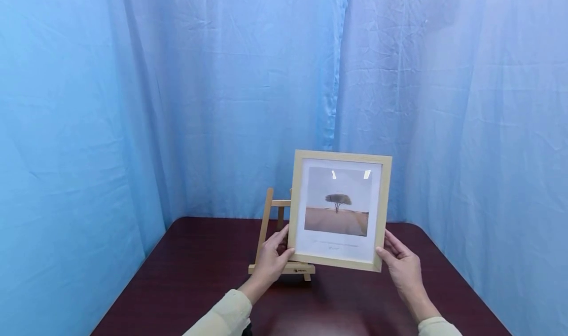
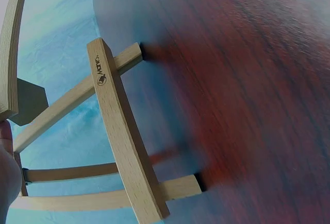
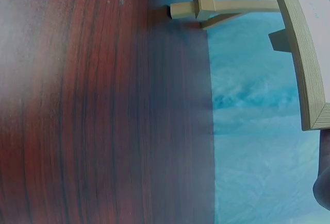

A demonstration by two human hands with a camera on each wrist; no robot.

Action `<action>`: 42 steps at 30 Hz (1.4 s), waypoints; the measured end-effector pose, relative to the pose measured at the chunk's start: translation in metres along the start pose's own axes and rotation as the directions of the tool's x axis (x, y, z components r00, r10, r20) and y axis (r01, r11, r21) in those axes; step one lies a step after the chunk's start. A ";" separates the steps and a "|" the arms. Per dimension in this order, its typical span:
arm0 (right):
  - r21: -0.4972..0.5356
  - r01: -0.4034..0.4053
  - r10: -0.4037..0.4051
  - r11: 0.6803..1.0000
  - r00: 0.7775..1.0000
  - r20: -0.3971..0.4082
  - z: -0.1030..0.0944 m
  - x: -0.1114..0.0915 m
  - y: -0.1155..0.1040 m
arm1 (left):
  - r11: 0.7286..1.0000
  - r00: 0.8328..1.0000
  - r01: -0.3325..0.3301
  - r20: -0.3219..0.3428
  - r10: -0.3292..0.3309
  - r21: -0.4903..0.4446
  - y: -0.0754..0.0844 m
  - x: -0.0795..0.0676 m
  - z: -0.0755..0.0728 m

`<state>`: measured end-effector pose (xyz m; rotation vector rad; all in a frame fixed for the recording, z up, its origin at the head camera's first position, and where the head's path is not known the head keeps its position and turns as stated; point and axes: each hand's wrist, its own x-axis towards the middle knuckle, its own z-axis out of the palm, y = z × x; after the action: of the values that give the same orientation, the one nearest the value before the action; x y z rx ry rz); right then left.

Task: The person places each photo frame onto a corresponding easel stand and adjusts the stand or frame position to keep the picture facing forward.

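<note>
A light-wood picture frame (image 1: 339,262) with a print of a lone tree is held up above the table, tilted slightly in the head view. My left hand (image 1: 271,258) grips its lower left edge, thumb on the front. At the lower right corner my right hand (image 1: 405,267) pinches it, thumb in front and fingers behind. Behind the frame and to its left stands a small wooden easel (image 1: 265,222), partly hidden by the frame and my left hand. In the left wrist view the easel's ledge (image 2: 124,136) shows close by, apart from the frame edge (image 2: 9,54).
The dark red-brown table (image 1: 199,277) has a glossy top with rounded far corners. Light blue curtains (image 1: 248,79) hang around its back and sides. The easel's feet rest on the tabletop.
</note>
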<state>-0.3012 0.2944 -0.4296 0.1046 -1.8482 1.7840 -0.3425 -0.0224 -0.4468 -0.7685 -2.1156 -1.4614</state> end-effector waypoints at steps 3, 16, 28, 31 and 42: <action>-0.001 0.014 -0.014 1.000 1.000 0.026 0.004 -0.001 0.000 | 0.999 1.000 0.001 -0.022 0.000 0.032 -0.001 -0.004 -0.005; -0.015 0.029 -0.028 0.999 0.998 0.055 0.014 -0.005 -0.005 | 0.998 0.997 -0.048 -0.062 0.051 0.047 -0.003 -0.011 -0.019; 0.015 0.074 -0.075 0.997 0.994 0.084 0.008 -0.008 -0.020 | 0.997 0.994 -0.076 -0.073 0.078 0.029 0.013 -0.016 -0.024; 0.020 0.081 -0.083 0.997 0.992 0.094 0.007 -0.008 -0.024 | 0.996 0.993 -0.074 -0.084 0.077 0.040 0.018 -0.018 -0.025; 0.021 0.071 -0.073 0.997 0.991 0.114 0.004 -0.010 -0.032 | 0.998 0.995 -0.046 -0.084 0.049 0.034 0.030 -0.028 -0.028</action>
<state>-0.2808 0.2835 -0.4055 0.2815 -1.8842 1.7771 -0.3002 -0.0458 -0.4349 -0.7265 -2.0385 -1.4076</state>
